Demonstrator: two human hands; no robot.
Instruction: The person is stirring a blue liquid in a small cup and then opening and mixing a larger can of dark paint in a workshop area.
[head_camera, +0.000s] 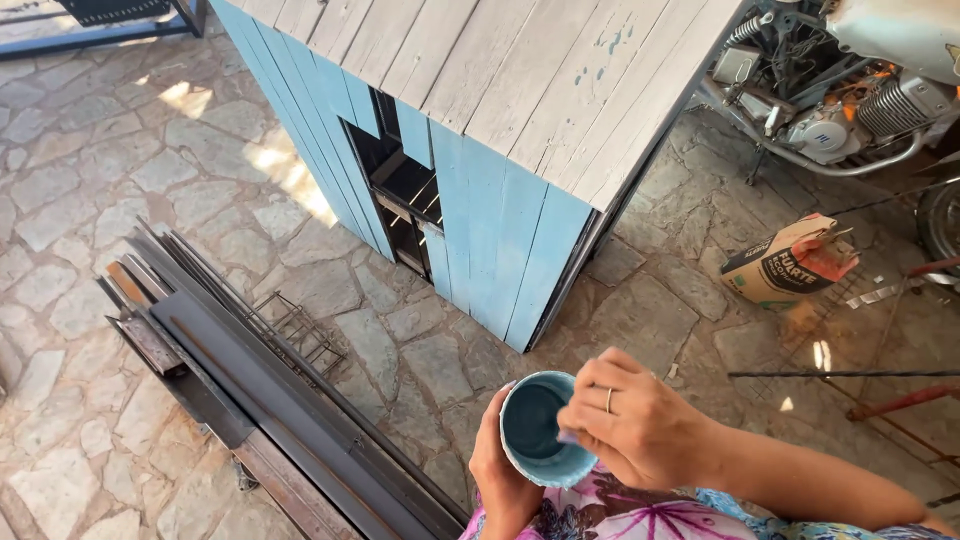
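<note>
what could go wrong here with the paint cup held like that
1. The paint cup is open, holds dark teal paint and sits right over the floral clothing; a tilt could probably spill onto it.
2. The left hand grips the cup only from one side while the right hand dips in at the rim, so a push might knock it loose.
3. Metal bars lie on the stone floor close by, a likely trip hazard.

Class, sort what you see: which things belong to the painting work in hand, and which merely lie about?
In use: paint cup, left hand, right hand, blue wooden playhouse.
Lying about: metal bars, paper sack, motorcycle.
</note>
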